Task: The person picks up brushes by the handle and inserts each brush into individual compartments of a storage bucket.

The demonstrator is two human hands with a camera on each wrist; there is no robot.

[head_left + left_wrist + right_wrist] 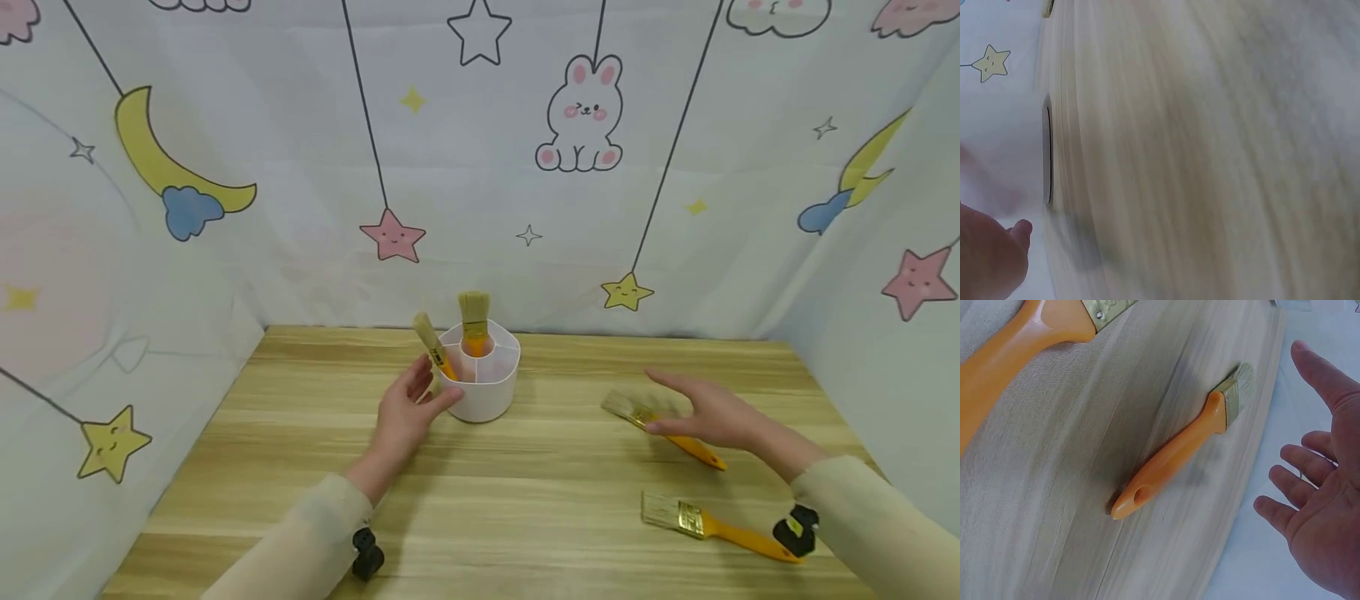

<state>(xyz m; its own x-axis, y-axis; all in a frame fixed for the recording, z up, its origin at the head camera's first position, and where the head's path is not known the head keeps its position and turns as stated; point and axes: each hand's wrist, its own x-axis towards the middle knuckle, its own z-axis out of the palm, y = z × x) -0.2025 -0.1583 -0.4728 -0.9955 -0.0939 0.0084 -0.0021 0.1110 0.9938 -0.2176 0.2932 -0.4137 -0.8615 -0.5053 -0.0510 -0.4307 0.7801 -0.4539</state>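
Note:
A white round holder with several compartments stands toward the back of the table. One paintbrush sits bristles up in its middle compartment, and a second brush leans in the left one. My left hand is at the holder's left side, thumb along the front wall and fingers loosely bent. In the left wrist view the thumb shows against the white wall. My right hand hovers with spread fingers over an orange-handled paintbrush; the right wrist view shows the palm holding nothing.
Another orange-handled paintbrush lies nearer the front right, its handle end beside the black wrist camera. A white curtain with printed stars and a rabbit rises behind the wooden table and along both sides.

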